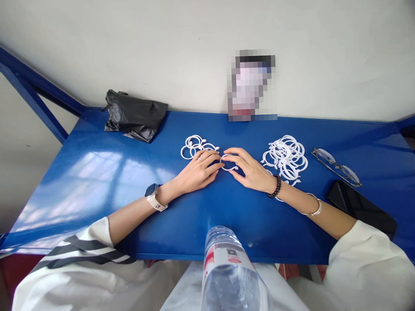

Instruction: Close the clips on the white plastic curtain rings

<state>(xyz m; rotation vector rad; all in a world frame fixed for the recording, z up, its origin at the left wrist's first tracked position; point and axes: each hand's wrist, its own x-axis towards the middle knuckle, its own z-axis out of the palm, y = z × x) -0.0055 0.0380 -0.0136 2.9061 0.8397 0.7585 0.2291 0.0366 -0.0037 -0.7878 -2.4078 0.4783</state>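
Observation:
A white curtain ring (228, 169) with a small eyelet is held between my two hands just above the blue table. The fingertips of my left hand (200, 171) pinch its left edge. Thumb and fingers of my right hand (251, 169) curve round its right side, near the eyelet. Behind my left hand lies a small group of white rings (190, 149), partly covered by the fingers. To the right of my right hand is a larger tangled heap of white rings (287, 155); a few at its near edge are partly hidden by my wrist.
The blue table (183, 229) meets a pale wall. A crumpled black plastic bag (134, 113) lies at the back left, and a blurred-out upright object (249, 88) leans at the back. Glasses (337, 167) and a black phone (362, 209) lie right. A water bottle (228, 268) stands close in front.

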